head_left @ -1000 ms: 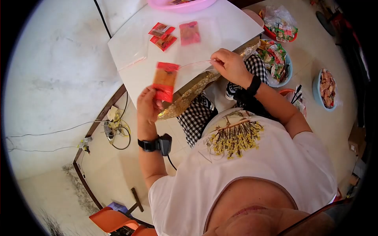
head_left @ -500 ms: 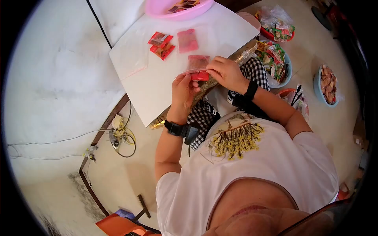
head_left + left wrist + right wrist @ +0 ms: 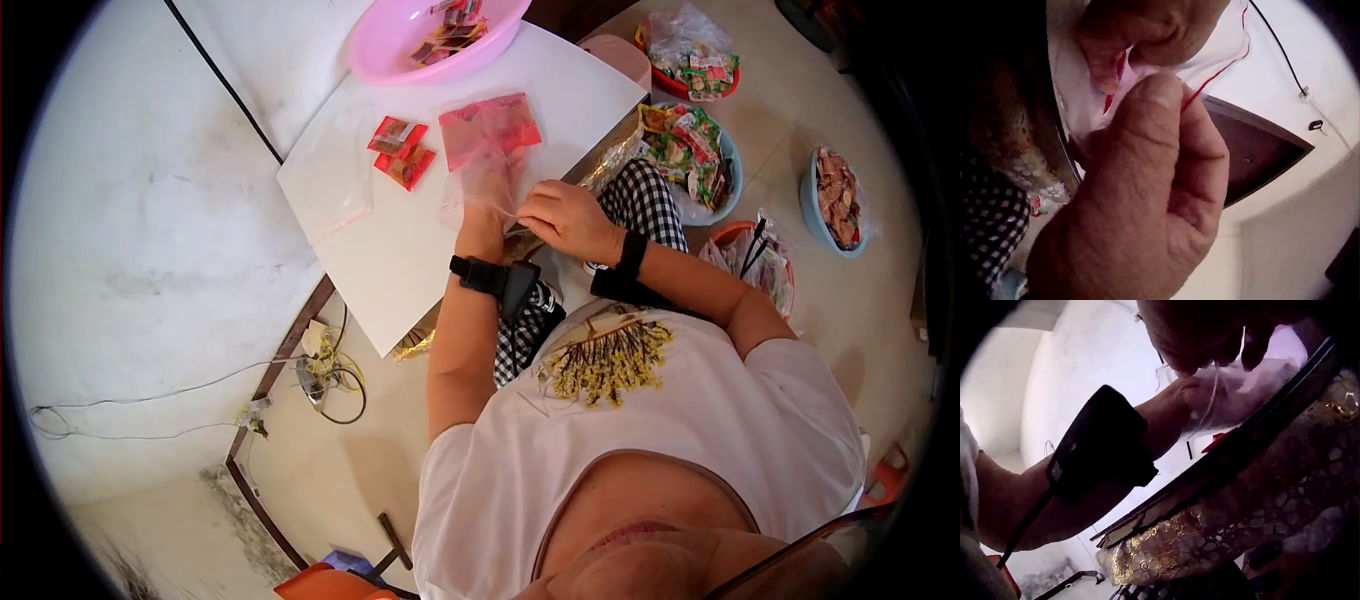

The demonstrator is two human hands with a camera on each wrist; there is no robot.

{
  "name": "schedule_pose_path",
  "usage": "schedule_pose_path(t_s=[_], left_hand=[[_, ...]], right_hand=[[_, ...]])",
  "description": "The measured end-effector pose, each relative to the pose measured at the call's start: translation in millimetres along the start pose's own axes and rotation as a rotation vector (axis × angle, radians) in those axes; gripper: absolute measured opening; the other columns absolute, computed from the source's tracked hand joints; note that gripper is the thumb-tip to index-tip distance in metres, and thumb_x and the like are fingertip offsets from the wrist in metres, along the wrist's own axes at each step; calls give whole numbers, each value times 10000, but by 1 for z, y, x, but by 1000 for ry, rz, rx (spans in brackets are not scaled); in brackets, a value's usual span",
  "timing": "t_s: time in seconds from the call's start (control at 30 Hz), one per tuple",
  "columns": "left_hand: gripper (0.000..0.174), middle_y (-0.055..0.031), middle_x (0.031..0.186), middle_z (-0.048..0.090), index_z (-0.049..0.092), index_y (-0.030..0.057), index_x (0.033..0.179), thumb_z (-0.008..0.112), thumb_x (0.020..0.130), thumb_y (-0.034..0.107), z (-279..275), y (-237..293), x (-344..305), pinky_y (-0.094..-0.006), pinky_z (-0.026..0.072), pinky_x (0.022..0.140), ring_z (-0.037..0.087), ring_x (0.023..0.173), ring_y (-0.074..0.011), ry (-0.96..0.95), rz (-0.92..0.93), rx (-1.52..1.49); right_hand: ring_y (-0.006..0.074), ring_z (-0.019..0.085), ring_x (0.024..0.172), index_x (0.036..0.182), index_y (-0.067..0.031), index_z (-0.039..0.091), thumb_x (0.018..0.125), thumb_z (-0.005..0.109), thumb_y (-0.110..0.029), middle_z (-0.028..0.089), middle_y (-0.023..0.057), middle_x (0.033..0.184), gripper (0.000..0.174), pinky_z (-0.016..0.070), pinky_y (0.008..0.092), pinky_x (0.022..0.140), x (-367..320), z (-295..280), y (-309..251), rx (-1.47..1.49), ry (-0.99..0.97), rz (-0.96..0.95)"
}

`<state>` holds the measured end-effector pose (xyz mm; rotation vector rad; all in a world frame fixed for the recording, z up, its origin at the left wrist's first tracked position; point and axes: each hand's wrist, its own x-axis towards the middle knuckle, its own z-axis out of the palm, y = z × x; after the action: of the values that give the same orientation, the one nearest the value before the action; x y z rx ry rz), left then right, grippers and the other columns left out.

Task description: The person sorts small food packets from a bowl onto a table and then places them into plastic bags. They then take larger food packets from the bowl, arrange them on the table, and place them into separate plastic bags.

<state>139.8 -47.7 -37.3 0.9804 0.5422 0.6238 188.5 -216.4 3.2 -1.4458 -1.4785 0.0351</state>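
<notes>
A clear zip bag [image 3: 455, 195] lies along the near table edge, with red-and-tan food packets [image 3: 490, 125] showing through its film. My left hand [image 3: 486, 183] reaches inside it, the plastic draped over fingers and wrist. In the left wrist view, a strip of red packet [image 3: 1109, 103] shows between the curled fingers and thumb of my left hand [image 3: 1160, 28]. My right hand [image 3: 565, 218] pinches the bag's mouth beside the left wrist. Thumb and forefinger of the right hand [image 3: 1135, 200] meet on the film, near its red seal line [image 3: 1219, 72].
Two small red packets [image 3: 395, 133] lie on the white table [image 3: 350, 265], left of the bag. A pink basin [image 3: 362, 55] with more packets stands at the far edge. Basins of packets [image 3: 690, 150] and brownish pieces [image 3: 838, 195] sit on the floor to the right.
My left hand carried a red packet from the left to the bag's mouth and went in with it. My right hand kept hold of the mouth throughout. The head view has shifted slightly.
</notes>
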Motion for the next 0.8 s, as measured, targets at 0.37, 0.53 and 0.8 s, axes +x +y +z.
schedule_pose_path(t_s=[0.37, 0.53, 0.8], left_hand=[[363, -208, 1296, 547, 584, -12, 1191, 533, 886, 179, -9, 24, -55, -401, 430, 967, 509, 1214, -332, -368, 754, 1664], [457, -218, 1424, 429, 513, -30, 1266, 538, 862, 183, -1, 13, -26, -447, 406, 1006, 447, 1292, -349, -382, 765, 1862], [379, -225, 1292, 534, 558, -53, 1182, 571, 832, 94, -10, 28, -59, -413, 436, 994, 479, 1241, -378, -462, 796, 1713]], right_hand=[[285, 593, 748, 852, -72, 636, 829, 658, -120, 580, 77, 823, 57, 484, 389, 642, 2, -2, 3, 30, -9, 34], [275, 596, 728, 855, -71, 654, 826, 664, -105, 582, 77, 805, 47, 484, 372, 629, 4, -5, 1, 37, -15, 17], [269, 600, 717, 861, -66, 657, 827, 663, -106, 588, 79, 801, 53, 485, 366, 615, 6, -9, 4, 15, -53, 94]])
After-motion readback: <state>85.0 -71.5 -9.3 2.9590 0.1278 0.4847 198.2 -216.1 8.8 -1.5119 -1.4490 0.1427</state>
